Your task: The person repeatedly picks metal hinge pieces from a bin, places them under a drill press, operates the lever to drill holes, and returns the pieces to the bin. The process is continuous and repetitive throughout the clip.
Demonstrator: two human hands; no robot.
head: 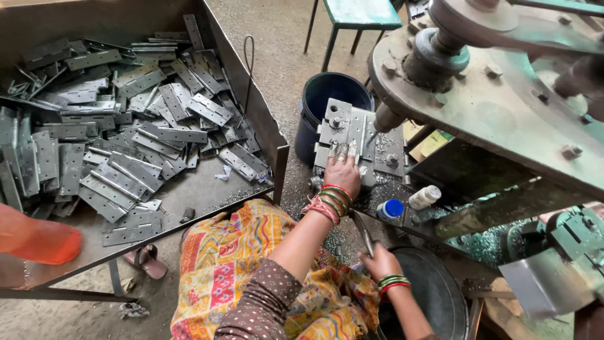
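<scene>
My left hand (343,175), with red and green bangles at the wrist, lies on a grey metal hinge (355,133) and holds it flat on the jig plate (390,157) of a drilling machine. The drill spindle (385,118) stands just right of my fingers. My right hand (379,261), also bangled, is closed around a thin metal lever handle (363,232) that rises toward the machine. My lap is covered by a yellow patterned cloth (226,264).
A large metal tray (207,189) at left holds several loose grey hinges (132,126). A dark blue bucket (327,94) stands behind the jig. A blue-capped bottle (390,209) and a small white bottle (425,196) sit beside it. A dark round pan (434,289) is under my right arm.
</scene>
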